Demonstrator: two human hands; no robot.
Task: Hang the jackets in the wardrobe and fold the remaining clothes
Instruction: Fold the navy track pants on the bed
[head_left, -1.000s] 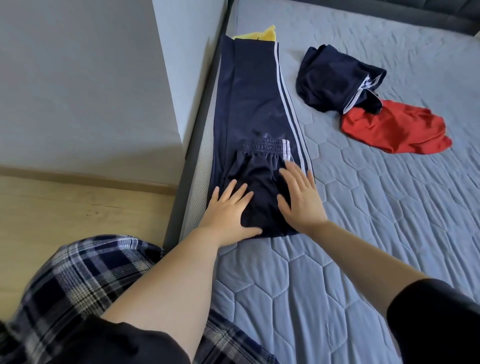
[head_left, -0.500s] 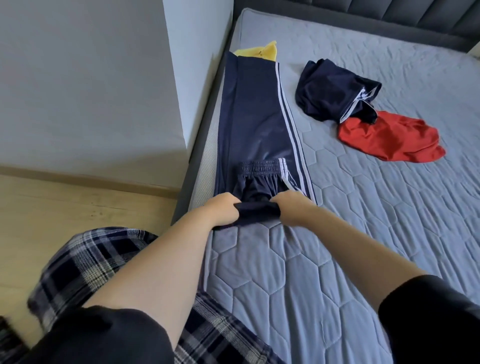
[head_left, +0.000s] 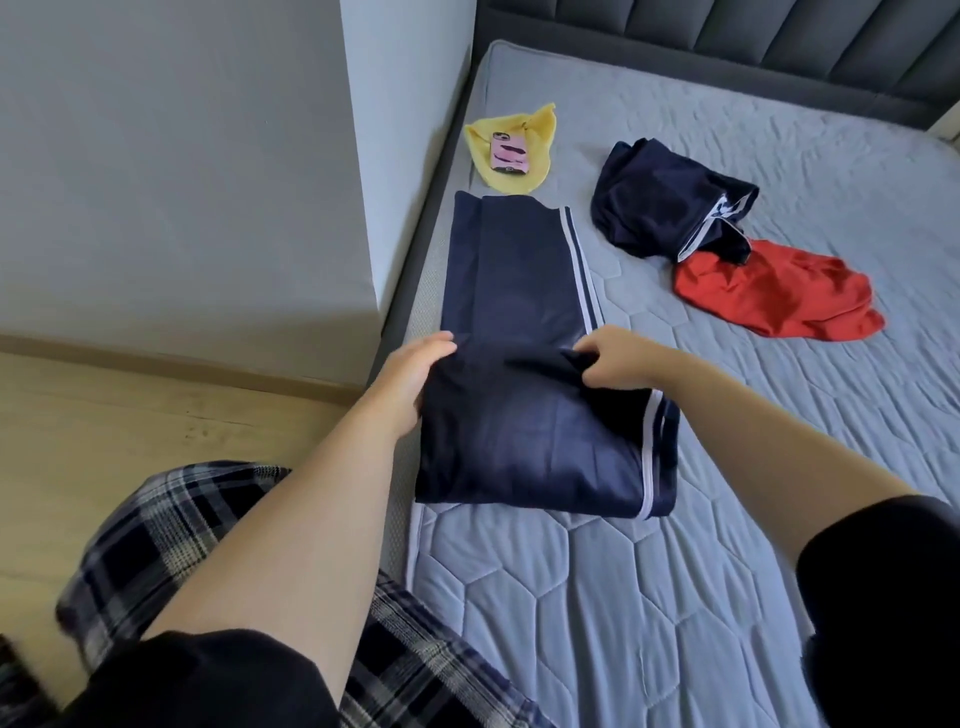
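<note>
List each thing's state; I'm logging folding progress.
Trousers: flat, near end folded over, held by both hands.
Left hand: grips fold's left edge.
Right hand: pinches fold's right edge.
Navy garment: crumpled, unfolded.
Red garment: crumpled, unfolded.
Yellow cloth: spread, phone on it.

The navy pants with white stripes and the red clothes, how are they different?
The navy pants lie flat and straight near the bed's edge, partly folded; the red garment sits crumpled further out on the mattress. The left hand and right hand grip the pants; nothing grips the red garment. Both are shiny fabric.
</note>
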